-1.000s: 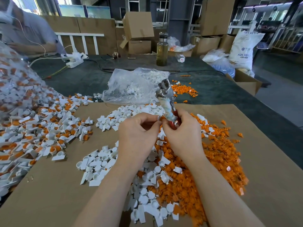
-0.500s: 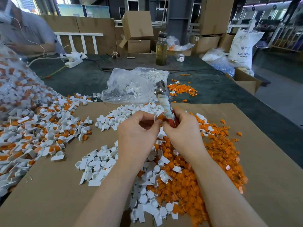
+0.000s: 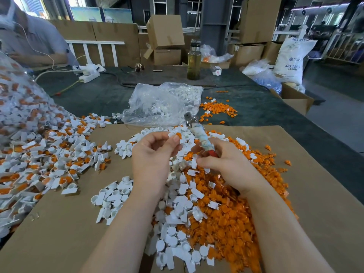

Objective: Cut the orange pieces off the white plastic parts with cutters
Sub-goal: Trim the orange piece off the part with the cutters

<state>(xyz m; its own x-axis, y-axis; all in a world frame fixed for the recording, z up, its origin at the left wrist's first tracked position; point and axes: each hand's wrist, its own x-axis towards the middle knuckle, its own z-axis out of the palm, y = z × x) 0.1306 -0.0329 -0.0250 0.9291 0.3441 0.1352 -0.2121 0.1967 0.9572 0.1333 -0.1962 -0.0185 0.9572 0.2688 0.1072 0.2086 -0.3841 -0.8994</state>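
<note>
**Hands part, next piece lifted**

Since half a second ago the two hands have drawn apart. Left hand now pinches a white part with its orange piece at the fingertips, raised over the middle of the cardboard-covered table. Right hand stays curled round the cutters, whose long axis slants up toward the far edge, tip just right of the part. The next cut likely needs the part carried rightward into the blades; the left hand is nearer.
</note>
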